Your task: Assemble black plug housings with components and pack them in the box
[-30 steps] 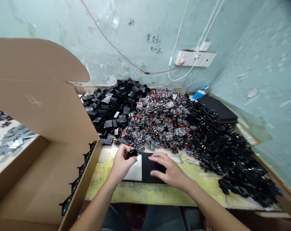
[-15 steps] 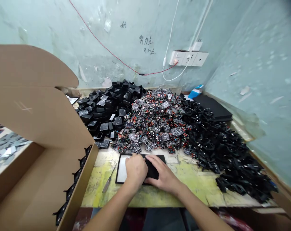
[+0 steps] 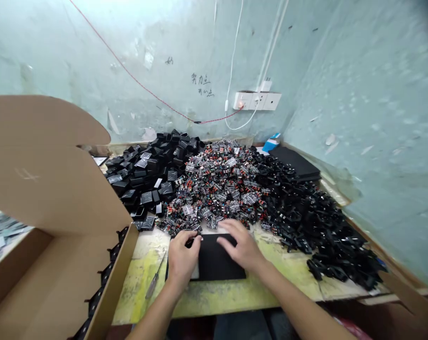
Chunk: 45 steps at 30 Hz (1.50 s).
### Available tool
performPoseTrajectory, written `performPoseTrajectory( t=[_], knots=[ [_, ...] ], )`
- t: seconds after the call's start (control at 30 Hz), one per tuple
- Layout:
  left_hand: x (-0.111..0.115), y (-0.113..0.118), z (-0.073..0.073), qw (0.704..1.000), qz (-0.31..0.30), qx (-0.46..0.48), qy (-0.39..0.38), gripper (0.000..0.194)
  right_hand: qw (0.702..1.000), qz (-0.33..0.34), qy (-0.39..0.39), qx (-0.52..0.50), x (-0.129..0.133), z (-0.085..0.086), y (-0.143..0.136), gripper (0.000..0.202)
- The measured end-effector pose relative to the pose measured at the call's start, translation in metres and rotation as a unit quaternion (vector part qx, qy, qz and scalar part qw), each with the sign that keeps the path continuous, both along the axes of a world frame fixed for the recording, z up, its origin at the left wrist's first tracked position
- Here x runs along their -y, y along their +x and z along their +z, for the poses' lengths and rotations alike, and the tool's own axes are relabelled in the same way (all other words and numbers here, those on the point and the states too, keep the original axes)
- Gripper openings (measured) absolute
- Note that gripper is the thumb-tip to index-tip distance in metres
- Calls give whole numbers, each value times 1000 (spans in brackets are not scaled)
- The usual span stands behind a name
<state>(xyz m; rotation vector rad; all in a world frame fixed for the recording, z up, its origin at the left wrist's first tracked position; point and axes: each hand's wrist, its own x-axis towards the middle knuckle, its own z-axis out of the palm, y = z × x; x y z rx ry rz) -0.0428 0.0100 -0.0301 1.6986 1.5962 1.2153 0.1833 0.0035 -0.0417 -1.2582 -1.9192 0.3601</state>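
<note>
A small black part point(image 3: 189, 242) is held at the near edge of the tabletop point(image 3: 266, 293), pinched between the thumb and fingers of the left hand point(image 3: 181, 260); its shape is mostly hidden by them. The grip of the right hand point(image 3: 242, 246) is spread, with the thumb and fingers parted over the far right part of a flat black board point(image 3: 221, 262); whether the board is touched cannot be told. Beside the board's left part, a pale surface point(image 3: 195, 273) is partly covered by the left hand. To the left, a screwdriver point(image 3: 152, 285) is laid on the tabletop. Beyond the hands, three heaps are spread side by side: black housings point(image 3: 150, 174) at left, small circuit boards point(image 3: 221, 184) in the middle and black molded pieces point(image 3: 306, 217) at right. An open cardboard box point(image 3: 63, 189) is placed at the left, with black brackets point(image 3: 105, 274) lined up along its right wall. At the far right, black sheets point(image 3: 295, 162) are stacked near a blue packet point(image 3: 270, 144). White sockets point(image 3: 257, 100) are mounted on the wall point(image 3: 150, 104).
</note>
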Motion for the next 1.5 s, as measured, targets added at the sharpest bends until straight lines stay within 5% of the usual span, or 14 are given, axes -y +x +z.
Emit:
performPoseTrajectory(
  t=[0.1,0.27,0.6,0.73,0.93,1.1,1.2,1.27,1.33,1.5],
  knots=[
    [7,-10,13,995,-4,96,-35,11,989,-90,66,98,-32,16,25,49],
    [20,-22,27,986,-28,128,-99,14,985,-66,68,144,-64,27,48,46],
    [27,-26,18,962,-43,216,-162,16,986,-17,99,137,-42,21,46,33],
    [27,-25,20,959,-55,226,-161,16,986,25,43,159,-19,10,23,32],
    [26,-27,27,949,-80,242,-184,17,972,65,-141,178,12,7,-5,27],
    [25,-23,29,948,-100,233,-194,18,947,135,-216,197,9,25,-1,53],
    [24,-21,32,943,-110,242,-201,19,947,144,-230,170,1,30,3,51],
    [22,-21,36,941,-120,247,-200,20,951,130,-271,67,-3,30,4,41],
    [20,-21,40,940,-130,249,-195,20,916,148,-357,-103,-5,29,4,39],
    [15,-24,52,947,-155,223,-171,19,700,246,-513,-430,2,35,0,63]
  ],
)
